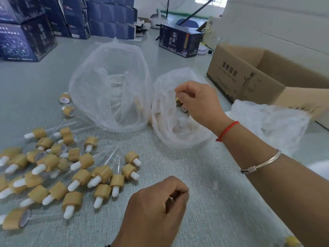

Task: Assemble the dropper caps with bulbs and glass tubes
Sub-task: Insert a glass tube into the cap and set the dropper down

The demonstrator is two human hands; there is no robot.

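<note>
A pile of assembled droppers [53,175], bamboo-coloured caps with white bulbs and clear glass tubes, lies on the table's left. My right hand [197,102] reaches into the smaller plastic bag [170,132] and pinches a bamboo cap [178,100] between its fingertips. Another cap shows just below it inside the bag. The larger plastic bag [110,82] behind holds clear glass tubes. My left hand [158,205] hovers over the table near me with fingers curled; I cannot see anything in it.
An open cardboard box [249,75] stands at the right with a crumpled plastic sheet [270,122] in front. Two loose caps [67,104] lie left of the large bag. Dark blue cartons [26,38] are stacked at the back; one blue carton [179,41] stands alone.
</note>
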